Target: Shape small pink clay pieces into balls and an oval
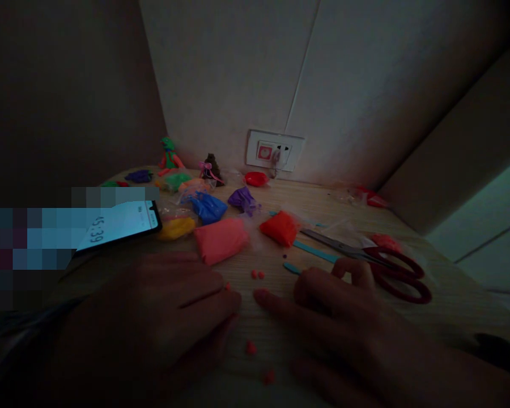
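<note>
My left hand (182, 311) rests low over the wooden table, fingers stretched out and close together. Just beyond its fingertips a small pink clay bit (227, 287) shows partly. Opposite it, my right hand (344, 317) points its index finger at the tabletop, with the other fingers bent and apart and nothing seen in them. A pair of small pink clay balls (257, 274) lies side by side past that fingertip. Nearer to me, between the hands, are a pink clay piece (250, 347) and another pink lump (269, 375). The image is dim.
Bags of pink (221, 240), orange-red (279, 228) and blue clay (209, 207) lie ahead. Red-handled scissors (395, 263) and a teal strip (317, 251) are at right. A lit phone (123, 225) stands left. Clay figures (169, 156) sit near the wall socket (275, 150).
</note>
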Demonstrator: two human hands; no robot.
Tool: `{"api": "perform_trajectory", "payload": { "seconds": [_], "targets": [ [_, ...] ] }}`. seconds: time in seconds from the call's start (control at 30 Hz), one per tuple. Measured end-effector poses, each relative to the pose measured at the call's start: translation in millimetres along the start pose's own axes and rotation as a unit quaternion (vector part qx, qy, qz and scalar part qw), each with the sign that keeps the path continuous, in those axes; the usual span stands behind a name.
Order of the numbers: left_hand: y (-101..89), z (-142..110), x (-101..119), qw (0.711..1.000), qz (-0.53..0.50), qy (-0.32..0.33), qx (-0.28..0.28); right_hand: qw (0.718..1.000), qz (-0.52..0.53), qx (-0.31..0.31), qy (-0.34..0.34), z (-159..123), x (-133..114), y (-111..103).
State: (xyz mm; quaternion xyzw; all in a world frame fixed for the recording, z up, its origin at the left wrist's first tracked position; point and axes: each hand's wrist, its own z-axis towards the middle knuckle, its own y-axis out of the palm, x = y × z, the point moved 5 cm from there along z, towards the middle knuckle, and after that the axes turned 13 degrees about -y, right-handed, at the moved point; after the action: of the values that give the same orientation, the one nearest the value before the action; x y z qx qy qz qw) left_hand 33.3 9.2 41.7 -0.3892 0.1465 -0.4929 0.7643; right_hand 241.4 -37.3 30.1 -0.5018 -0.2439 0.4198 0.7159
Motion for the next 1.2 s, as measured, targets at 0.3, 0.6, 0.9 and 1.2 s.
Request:
{"api": "perform_trajectory", "payload": {
  "seconds": [0.3, 0.6, 0.9, 1.2],
  "targets": [
    [-1.2, 0.7, -1.0, 1.000, -0.003, 0.001, 0.001, 0.999, -0.011, -0.045, -0.010, 7.2, -2.3, -5.2],
    [2.1, -1.5, -0.2, 1.000, 0.009, -0.008, 0.009, 1.000, 0.018, -0.007, 0.012, 0.5, 1.1, -1.0],
    [3.8, -4.9, 0.3, 0.997, 0.061, 0.012, -0.038, 0.999, 0.014, -0.031, 0.014, 7.1, -0.7, -6.3],
    [-1.4, 3.0, 2.7, 0.999, 0.039, 0.008, -0.004, 0.999, -0.001, -0.044, 0.004, 8.7, -1.6, -10.0]
  ]
}}
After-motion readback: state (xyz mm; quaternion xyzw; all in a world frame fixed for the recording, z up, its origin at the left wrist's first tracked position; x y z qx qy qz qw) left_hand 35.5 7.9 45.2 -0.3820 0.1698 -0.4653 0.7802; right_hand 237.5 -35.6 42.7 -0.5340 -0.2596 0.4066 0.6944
